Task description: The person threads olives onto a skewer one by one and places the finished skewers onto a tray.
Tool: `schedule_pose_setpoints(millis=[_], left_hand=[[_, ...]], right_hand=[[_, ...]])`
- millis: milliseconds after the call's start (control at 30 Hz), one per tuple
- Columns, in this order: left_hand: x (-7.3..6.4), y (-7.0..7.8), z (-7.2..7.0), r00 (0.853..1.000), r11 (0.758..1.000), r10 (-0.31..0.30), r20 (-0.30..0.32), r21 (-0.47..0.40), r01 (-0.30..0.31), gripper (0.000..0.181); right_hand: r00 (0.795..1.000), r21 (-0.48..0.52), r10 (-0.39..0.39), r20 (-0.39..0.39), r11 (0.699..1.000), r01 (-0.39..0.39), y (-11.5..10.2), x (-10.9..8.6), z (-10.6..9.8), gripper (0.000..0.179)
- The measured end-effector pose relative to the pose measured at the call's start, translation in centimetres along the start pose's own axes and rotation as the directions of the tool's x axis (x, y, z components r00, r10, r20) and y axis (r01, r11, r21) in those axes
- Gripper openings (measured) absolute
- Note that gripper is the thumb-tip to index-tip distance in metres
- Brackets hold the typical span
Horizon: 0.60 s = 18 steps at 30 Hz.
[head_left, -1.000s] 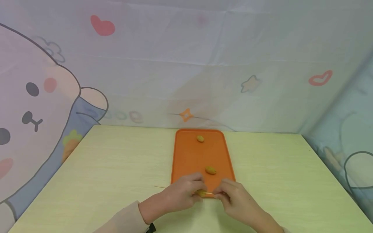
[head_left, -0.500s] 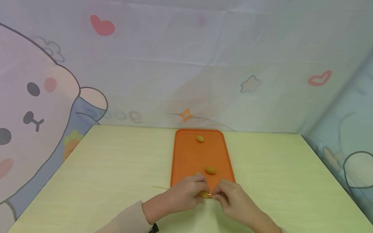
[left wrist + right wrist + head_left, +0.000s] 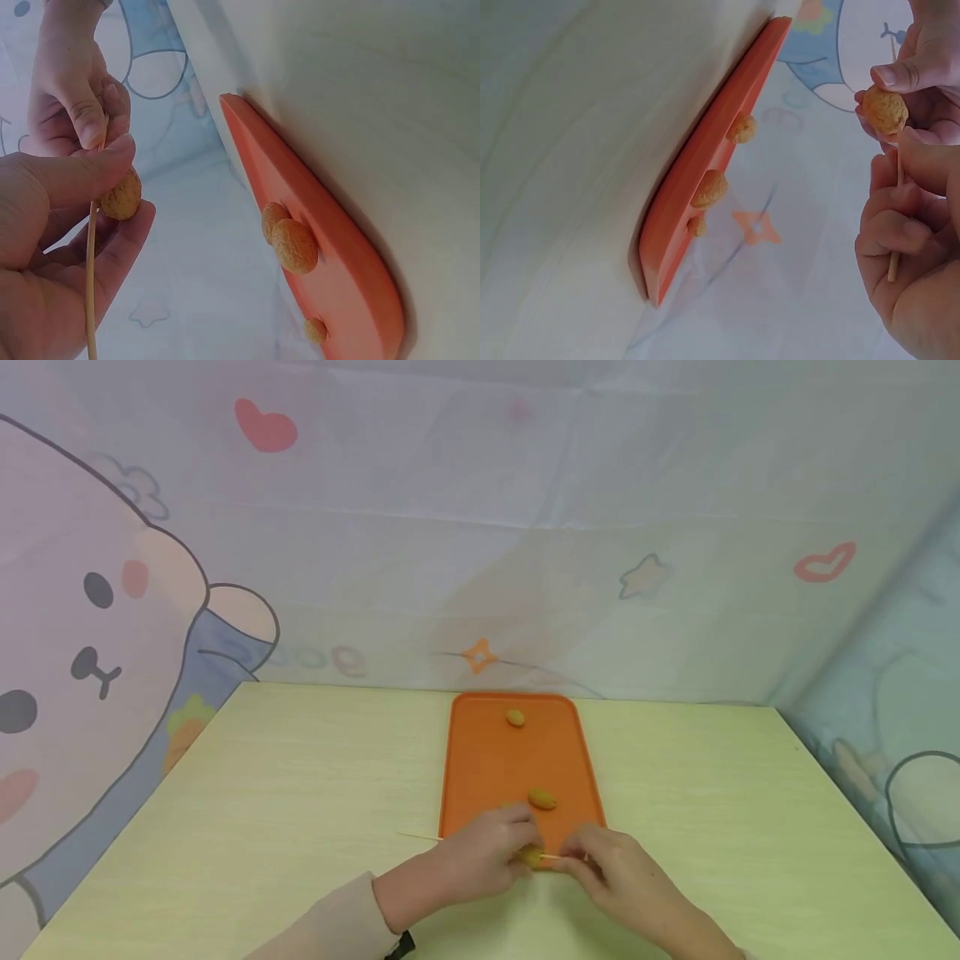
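Observation:
My left hand (image 3: 483,852) holds a golden-brown, wrinkled ball of food (image 3: 121,193) between thumb and fingers, over the near end of the orange tray (image 3: 487,760). A thin wooden skewer (image 3: 900,171) runs along the line of both hands. Its long thin end sticks out to the left past my left hand. Just right of the ball, my right hand (image 3: 618,872) pinches the skewer with thumb and fingers; the blunt end (image 3: 892,268) shows below the curled fingers in the right wrist view. Whether the skewer passes through the ball or beside it, I cannot tell.
Several similar balls lie on the tray: one at the far end (image 3: 515,717), one near the middle front (image 3: 542,799), and a third (image 3: 742,128) mostly behind my left hand in the head view. The pale wooden table (image 3: 330,760) meets a printed cloth backdrop (image 3: 390,568).
Both hands have shifted slightly to the right with the ball. Compared with half a second ago, my right fingers are farther from the ball and more skewer shows between.

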<state>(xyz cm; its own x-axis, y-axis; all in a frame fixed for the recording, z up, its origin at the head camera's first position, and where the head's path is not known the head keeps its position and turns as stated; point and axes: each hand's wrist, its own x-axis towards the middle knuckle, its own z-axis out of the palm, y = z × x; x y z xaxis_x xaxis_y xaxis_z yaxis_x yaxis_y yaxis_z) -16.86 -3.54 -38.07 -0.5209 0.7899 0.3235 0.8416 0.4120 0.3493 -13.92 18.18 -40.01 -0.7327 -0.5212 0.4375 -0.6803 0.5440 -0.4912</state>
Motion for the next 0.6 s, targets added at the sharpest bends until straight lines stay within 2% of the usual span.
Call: schedule_pose_setpoints(millis=[100, 267, 433, 600], left_hand=[[0.3, 0.0, -0.2, 0.999, 1.0, -0.015, 0.039, 0.025, 0.014, 0.023], [0.9, 0.0, -1.3, 0.996, 0.997, -0.036, 0.086, 0.069, 0.03, 0.052], [1.6, -0.9, -2.6, 0.997, 0.997, -0.067, 0.041, 0.035, 0.065, 0.059], [2.2, -2.0, -3.7, 0.996, 0.995, -0.089, -0.009, 0.05, 0.09, 0.067]], right_hand=[[1.0, 0.006, -0.026, -0.01, 1.0, 0.027, 0.3, -0.3, -0.5, 0.005], [0.995, -0.026, -0.058, -0.077, 0.998, 0.056, 1.1, -0.9, -1.8, 0.016], [0.987, -0.128, -0.039, -0.154, 0.992, 0.019, 2.2, -2.0, -4.0, 0.026], [0.979, -0.238, -0.019, -0.201, 0.971, -0.03, 3.5, -3.7, -6.3, 0.03]])
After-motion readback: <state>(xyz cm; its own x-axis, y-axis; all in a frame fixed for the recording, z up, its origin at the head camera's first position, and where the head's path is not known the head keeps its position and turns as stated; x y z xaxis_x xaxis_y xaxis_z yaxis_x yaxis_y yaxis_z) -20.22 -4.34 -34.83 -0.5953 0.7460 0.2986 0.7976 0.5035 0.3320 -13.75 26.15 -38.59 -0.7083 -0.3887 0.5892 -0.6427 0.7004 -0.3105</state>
